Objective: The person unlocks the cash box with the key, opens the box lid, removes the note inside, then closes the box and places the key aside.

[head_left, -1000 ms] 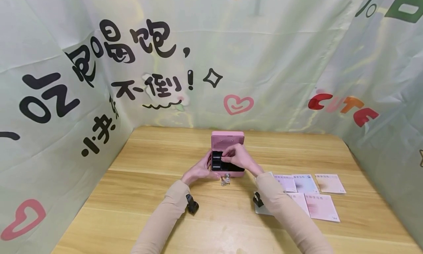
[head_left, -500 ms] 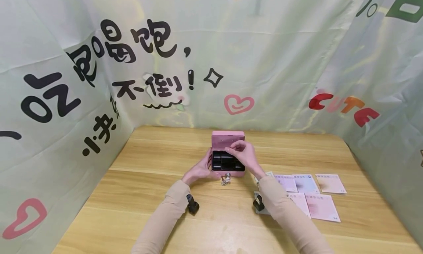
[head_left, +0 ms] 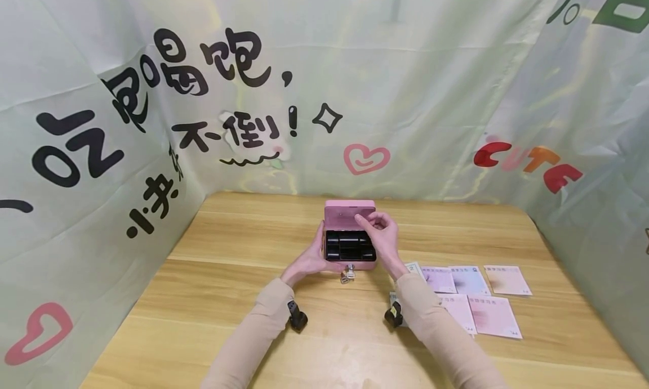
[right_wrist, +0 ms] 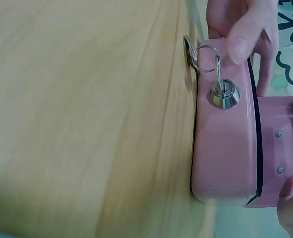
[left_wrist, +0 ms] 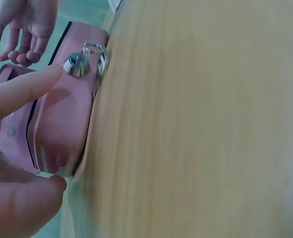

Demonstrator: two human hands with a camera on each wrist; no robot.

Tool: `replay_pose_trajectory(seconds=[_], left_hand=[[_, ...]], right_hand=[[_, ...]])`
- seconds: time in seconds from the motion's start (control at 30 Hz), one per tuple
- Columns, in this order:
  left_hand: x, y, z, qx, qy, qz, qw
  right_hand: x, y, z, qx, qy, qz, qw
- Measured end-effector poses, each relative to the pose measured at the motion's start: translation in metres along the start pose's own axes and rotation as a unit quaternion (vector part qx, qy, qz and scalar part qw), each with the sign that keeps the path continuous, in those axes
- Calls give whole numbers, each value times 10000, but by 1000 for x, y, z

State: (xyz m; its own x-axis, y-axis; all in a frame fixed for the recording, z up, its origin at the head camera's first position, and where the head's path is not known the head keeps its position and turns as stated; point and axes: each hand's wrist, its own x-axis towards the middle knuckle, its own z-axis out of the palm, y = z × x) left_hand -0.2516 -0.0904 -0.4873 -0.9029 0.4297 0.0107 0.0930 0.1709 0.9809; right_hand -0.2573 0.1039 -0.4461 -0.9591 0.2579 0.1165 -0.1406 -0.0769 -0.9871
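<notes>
A pink cash box (head_left: 338,265) stands at the table's far middle with its lid (head_left: 347,219) raised. Inside lies a black tray (head_left: 350,242) divided into compartments. Keys on a ring (right_wrist: 205,58) hang from the lock (right_wrist: 224,94) on the front. My left hand (head_left: 310,260) grips the box's left front corner, thumb on the front and fingers along the side. In front of the lid's right part is my right hand (head_left: 382,237), its fingers loosely bent and nothing seen between them. Whether its fingertips touch the lid, I cannot tell.
Several pastel printed paper slips (head_left: 493,317) lie in two rows on the wooden table (head_left: 243,287), right of the box and partly under the right forearm. A printed cloth (head_left: 431,96) hangs behind the table and along its sides.
My right hand has moved up and right, from over the tray to in front of the lid, uncovering more of the tray's compartments. The left hand keeps hold of the box.
</notes>
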Motion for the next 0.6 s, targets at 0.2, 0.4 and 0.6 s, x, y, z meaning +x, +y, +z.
replay_pose_trajectory(seconds=[0.2,0.4,0.6], left_hand=[[-2,8,5,150,595,-222,9979],[-1,18,10,158,1119,-42,9936],[4,23,15,-253,1447,101,9891]], right_hand=[[-1,-2,0,90,455,15,9989],[-2,-3,-2,201,386,81,9990],[-5,-4,-7,334,-114,291,9990]])
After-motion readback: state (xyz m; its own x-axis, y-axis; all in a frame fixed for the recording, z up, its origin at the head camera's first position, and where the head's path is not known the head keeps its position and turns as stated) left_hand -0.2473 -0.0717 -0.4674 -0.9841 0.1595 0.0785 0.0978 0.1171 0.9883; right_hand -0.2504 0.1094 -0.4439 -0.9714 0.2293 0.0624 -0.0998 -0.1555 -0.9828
